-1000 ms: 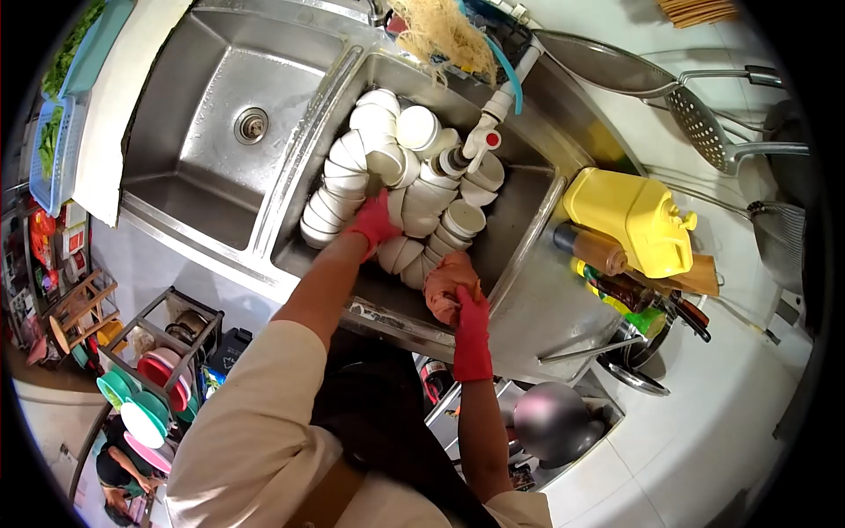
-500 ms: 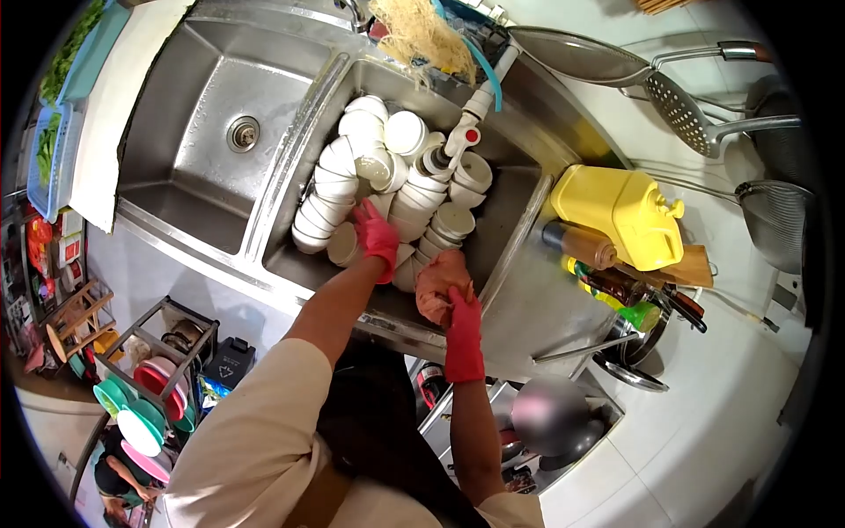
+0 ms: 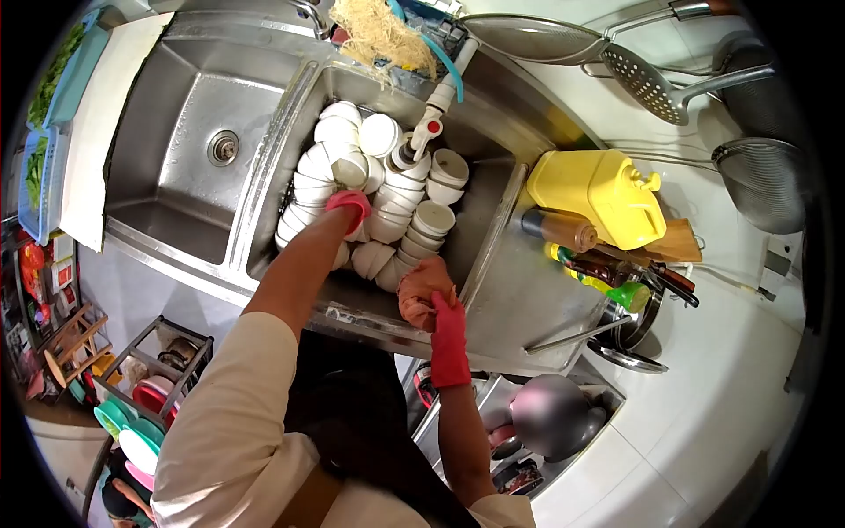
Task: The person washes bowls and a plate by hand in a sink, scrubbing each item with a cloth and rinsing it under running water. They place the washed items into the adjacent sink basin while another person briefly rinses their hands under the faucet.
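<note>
Stacked white bowls [image 3: 394,201] fill much of the right sink basin [image 3: 480,211], many lying on their sides in rows. My left hand [image 3: 349,205], in a pink rubber glove, reaches down among the bowls in the middle; its fingers are hidden. At the basin's near right, my right hand [image 3: 447,315] wears a matching glove. Its fingers close on a bunched orange-brown cloth [image 3: 426,293], which rests by the nearest bowls.
White pipe with a red-marked valve [image 3: 433,128] hangs over the basin. Left is a second basin [image 3: 198,167] with a drain. On the right counter stand a yellow jug [image 3: 594,198], bottles [image 3: 563,231] and a lidded pot [image 3: 629,352]. Strainers [image 3: 761,180] hang on the wall.
My left hand has moved deeper among the bowls, and its fingers have gone out of sight. My right hand keeps the cloth. The whole view has shifted slightly.
</note>
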`<control>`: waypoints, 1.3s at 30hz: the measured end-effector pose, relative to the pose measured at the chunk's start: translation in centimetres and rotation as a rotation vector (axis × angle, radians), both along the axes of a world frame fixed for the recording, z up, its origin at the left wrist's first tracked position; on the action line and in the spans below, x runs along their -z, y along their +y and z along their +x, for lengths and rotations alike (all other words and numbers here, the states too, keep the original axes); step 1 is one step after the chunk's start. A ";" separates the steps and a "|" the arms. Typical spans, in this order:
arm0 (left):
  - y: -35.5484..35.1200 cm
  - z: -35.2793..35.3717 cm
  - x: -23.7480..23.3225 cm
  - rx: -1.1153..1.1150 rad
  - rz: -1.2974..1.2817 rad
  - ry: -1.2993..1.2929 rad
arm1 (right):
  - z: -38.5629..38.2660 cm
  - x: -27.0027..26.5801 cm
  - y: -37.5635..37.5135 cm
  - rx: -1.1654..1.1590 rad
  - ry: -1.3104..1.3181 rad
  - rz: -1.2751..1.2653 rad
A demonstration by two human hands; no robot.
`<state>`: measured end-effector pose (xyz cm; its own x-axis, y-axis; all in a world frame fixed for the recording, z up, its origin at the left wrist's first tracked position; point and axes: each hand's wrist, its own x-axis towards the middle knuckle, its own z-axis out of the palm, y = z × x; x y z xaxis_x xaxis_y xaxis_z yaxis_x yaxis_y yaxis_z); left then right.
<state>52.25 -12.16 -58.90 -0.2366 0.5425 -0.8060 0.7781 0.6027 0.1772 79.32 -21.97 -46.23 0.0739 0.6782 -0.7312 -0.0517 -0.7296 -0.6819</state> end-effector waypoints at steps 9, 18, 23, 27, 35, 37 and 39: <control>-1.7 -1.9 6.3 0.116 0.381 -0.030 | -1.3 -2.3 0.6 -0.074 -0.061 -0.011; -3.8 -2.8 -8.7 -0.158 0.404 0.002 | -2.8 -2.3 1.5 -0.105 0.076 0.108; -7.3 -4.6 -8.0 -1.014 0.237 -0.866 | -6.5 -6.1 4.3 -0.132 0.187 0.217; -7.8 -0.5 -13.1 -1.185 0.522 -1.114 | -10.5 -9.7 6.8 -0.321 0.047 0.384; -7.9 3.9 -12.3 -0.931 0.986 -0.741 | -14.9 0.6 11.1 -1.165 -0.660 0.634; -7.9 4.0 -15.7 -1.203 0.597 -0.742 | -15.6 2.7 10.4 -1.120 -0.585 0.605; -7.8 3.2 -15.4 -1.235 0.551 -0.749 | -15.8 3.4 10.1 -1.261 -0.588 0.662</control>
<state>55.40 -19.93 -43.52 -0.3930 0.5801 -0.7135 -0.5036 0.5135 0.6948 63.48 -11.88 -49.61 -0.6177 0.7005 -0.3575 0.7295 0.3405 -0.5932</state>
